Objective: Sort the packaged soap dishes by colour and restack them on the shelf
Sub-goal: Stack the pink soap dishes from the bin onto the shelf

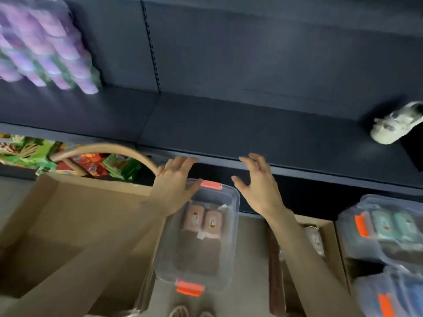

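Purple packaged soap dishes (pixel 43 49) are stacked in several rows at the far left of the dark shelf (pixel 229 124). One pale green packaged dish (pixel 396 123) lies alone at the shelf's right end. My left hand (pixel 176 181) hovers with fingers spread over the far left corner of a clear bin (pixel 231 225) with orange latches; brown packaged dishes (pixel 206 220) lie inside it. My right hand (pixel 256 181) is open, fingers spread, just right of that bin and below the shelf's front edge. Neither hand holds anything.
A large open cardboard box (pixel 68 225) stands at the left on the floor. A second cardboard box (pixel 325 243) and clear bins (pixel 389 227) holding teal dishes sit at the right. Colourful packages (pixel 87 163) fill the lower shelf on the left.
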Tool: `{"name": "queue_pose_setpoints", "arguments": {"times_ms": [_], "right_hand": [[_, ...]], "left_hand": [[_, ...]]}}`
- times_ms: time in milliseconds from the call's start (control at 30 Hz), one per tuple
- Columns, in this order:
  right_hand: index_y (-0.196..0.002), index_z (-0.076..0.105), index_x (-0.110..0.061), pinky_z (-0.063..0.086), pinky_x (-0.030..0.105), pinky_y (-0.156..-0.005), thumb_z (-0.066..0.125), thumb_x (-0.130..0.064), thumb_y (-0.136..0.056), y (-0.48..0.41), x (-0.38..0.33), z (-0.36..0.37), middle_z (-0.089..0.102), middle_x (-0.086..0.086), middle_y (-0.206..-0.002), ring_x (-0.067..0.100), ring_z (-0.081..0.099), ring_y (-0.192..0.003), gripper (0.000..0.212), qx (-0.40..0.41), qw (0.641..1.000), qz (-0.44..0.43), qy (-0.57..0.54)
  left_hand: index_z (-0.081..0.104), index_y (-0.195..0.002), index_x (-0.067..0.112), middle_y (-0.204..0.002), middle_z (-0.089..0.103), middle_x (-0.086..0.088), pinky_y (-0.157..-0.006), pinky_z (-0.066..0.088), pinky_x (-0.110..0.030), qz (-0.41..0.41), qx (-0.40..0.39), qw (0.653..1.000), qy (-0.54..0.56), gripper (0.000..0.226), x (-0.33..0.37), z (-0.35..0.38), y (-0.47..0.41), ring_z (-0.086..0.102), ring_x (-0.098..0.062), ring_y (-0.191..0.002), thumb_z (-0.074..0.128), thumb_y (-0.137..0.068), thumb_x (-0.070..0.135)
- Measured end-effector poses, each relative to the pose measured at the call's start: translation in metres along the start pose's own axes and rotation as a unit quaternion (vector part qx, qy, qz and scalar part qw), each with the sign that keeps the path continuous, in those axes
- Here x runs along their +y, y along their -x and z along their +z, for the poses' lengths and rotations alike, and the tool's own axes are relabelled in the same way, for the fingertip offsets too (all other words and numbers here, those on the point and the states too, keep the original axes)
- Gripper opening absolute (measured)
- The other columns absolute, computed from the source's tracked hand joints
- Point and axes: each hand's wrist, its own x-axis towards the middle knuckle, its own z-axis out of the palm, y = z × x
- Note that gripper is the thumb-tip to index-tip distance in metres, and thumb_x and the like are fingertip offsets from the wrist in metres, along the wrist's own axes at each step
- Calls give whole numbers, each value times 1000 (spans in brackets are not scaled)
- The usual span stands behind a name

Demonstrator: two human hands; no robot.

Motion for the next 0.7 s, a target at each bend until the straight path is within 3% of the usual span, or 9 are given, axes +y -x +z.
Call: {"name": "queue_pose_setpoints", "arguments": {"times_ms": [200, 333, 500, 633, 700], "right_hand": [[-136, 51, -11, 37, 33, -103, 66, -22, -89, 16, 51, 116, 45, 9, -138, 28, 45, -126, 50, -99, 990, 90, -47], [-133, 53, -12, 32, 23, -97, 67, -21, -89, 25, 84, 194, 51, 9, -134, 26, 51, -121, 47, -140, 975, 159, -74], [-140, 43, -12, 35, 28, -101, 65, -28, -91, 31, 122, 294, 47, 10, -137, 26, 48, -122, 56, -169, 939, 262, -145], [-150, 27, -12, 29, 42, -113, 63, -39, -90, 31, 149, 363, 35, 9, -151, 29, 34, -137, 74, -154, 906, 342, -195], [-152, 20, -12, 22, 47, -117, 62, -43, -89, 29, 160, 391, 29, 10, -155, 30, 24, -143, 81, -141, 893, 372, -209]], "left_hand": [[47, -136, 20, -130, 51, -8, -95, 39, -41, -125, -125, 982, 68, 50, -58, 118, 29, 50, -33, -117, 62, -89, 29], [48, -133, 14, -129, 52, -10, -88, 44, -38, -203, -171, 957, 120, 47, -96, 199, 47, 54, -33, -112, 61, -91, 29], [50, -129, 9, -126, 58, -14, -89, 44, -36, -342, -183, 903, 185, 46, -140, 295, 58, 56, -34, -114, 64, -89, 27], [35, -143, 9, -139, 50, -11, -87, 34, -24, -413, -171, 869, 214, 60, -167, 359, 59, 48, -29, -125, 59, -92, 32], [33, -144, 8, -142, 46, -11, -95, 33, -23, -426, -159, 859, 236, 63, -177, 385, 56, 45, -27, -128, 59, -93, 32]]}}
